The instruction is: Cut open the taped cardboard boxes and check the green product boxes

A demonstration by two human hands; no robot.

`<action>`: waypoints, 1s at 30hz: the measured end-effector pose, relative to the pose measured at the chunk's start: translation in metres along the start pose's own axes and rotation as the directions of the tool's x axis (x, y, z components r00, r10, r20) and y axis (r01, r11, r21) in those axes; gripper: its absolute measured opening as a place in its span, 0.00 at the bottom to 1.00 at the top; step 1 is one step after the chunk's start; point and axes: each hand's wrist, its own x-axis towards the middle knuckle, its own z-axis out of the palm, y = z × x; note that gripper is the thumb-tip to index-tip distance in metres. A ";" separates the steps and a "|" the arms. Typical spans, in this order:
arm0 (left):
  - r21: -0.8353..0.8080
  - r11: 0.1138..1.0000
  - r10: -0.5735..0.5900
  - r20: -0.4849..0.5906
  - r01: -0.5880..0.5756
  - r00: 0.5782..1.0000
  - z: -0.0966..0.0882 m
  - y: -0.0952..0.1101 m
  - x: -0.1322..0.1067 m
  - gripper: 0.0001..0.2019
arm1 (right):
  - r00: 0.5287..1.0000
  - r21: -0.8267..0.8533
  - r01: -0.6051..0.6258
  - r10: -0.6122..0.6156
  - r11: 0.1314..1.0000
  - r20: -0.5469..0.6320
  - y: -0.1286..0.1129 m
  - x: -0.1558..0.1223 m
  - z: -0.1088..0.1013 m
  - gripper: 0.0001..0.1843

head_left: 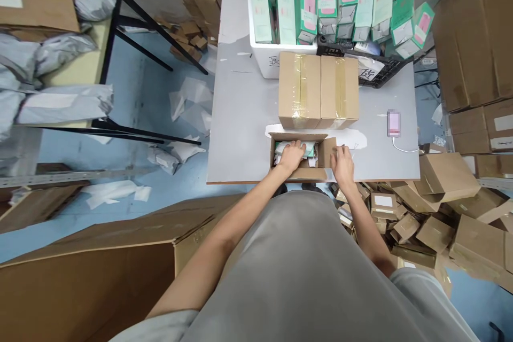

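Note:
A small open cardboard box [304, 174] sits at the table's front edge with its flaps up. Inside it lies a green-and-white package [309, 149], with small whitish pieces beside it. My left hand [292, 156] reaches into the box, its fingers spread over the package and touching it. At the box's right side, my right hand [343, 165] has its fingers curled with the thumb at the edge of the right flap [329, 150]. What lies beneath the package is hidden.
Behind the open box stand two taped cartons [300, 88]. A white bin [266, 59] and a black crate [379, 79] hold several green boxes. A phone [394, 123] on a cable lies right. Cardboard boxes [436, 232] pile up below right; a large carton [100, 288] stands left.

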 end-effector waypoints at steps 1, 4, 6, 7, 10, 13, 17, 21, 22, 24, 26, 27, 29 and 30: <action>0.001 1.000 -0.008 0.012 0.008 1.000 0.000 -0.002 0.004 0.19 | 1.000 0.002 0.007 -0.007 1.000 0.002 0.002 0.000 0.000 0.19; 0.010 0.999 -0.037 0.025 0.036 0.999 0.002 -0.011 0.004 0.19 | 1.000 0.019 0.029 -0.029 0.999 -0.001 0.007 -0.001 0.001 0.19; 0.015 0.999 -0.041 0.016 0.041 0.999 0.003 -0.016 0.000 0.21 | 0.999 0.025 0.035 -0.035 0.999 -0.007 0.009 -0.001 0.002 0.20; 0.013 0.999 -0.041 0.016 0.040 0.999 0.004 -0.016 -0.001 0.22 | 0.999 0.026 0.036 -0.036 0.999 -0.008 0.009 0.000 0.003 0.20; -0.004 0.998 -0.055 0.041 0.056 0.998 0.006 -0.016 0.002 0.23 | 0.999 0.024 0.050 -0.050 0.998 -0.005 0.008 0.002 0.005 0.21; -0.020 0.994 -0.105 0.050 0.106 0.993 0.006 -0.017 0.008 0.19 | 0.997 0.016 0.076 -0.076 0.997 -0.011 0.008 0.003 0.003 0.21; -0.078 0.986 -0.151 -0.029 0.149 0.988 0.000 -0.020 0.001 0.18 | 0.993 -0.051 0.109 -0.112 0.993 -0.043 -0.004 0.002 -0.003 0.21; -0.286 0.956 -0.109 -0.165 0.059 0.980 -0.003 -0.014 -0.014 0.15 | 0.950 -0.108 0.281 -0.261 0.953 0.173 -0.044 0.007 -0.005 0.25; -0.334 0.942 -0.084 -0.188 0.016 0.979 -0.002 -0.011 -0.018 0.14 | 0.928 -0.124 0.313 -0.276 0.941 0.249 -0.056 0.009 -0.004 0.28; -0.406 0.911 -0.016 -0.212 -0.073 0.977 0.001 -0.006 -0.025 0.11 | 0.900 -0.177 0.333 -0.255 0.926 0.354 -0.073 0.015 -0.005 0.28; -0.473 0.870 0.033 -0.226 -0.139 0.973 0.005 -0.004 -0.034 0.10 | 0.894 -0.232 0.326 -0.219 0.917 0.390 -0.081 0.019 -0.008 0.21; -0.494 0.858 0.027 -0.232 -0.142 0.972 0.008 -0.004 -0.038 0.11 | 0.896 -0.252 0.323 -0.209 0.912 0.391 -0.079 0.020 -0.011 0.18; -0.466 0.883 -0.044 -0.209 -0.060 0.977 0.011 -0.007 -0.043 0.16 | 0.907 -0.285 0.314 -0.198 0.906 0.373 -0.069 0.018 -0.020 0.16; -0.407 0.913 -0.094 -0.168 0.017 0.981 0.012 -0.008 -0.043 0.19 | 0.916 -0.300 0.301 -0.187 0.905 0.355 -0.061 0.016 -0.025 0.16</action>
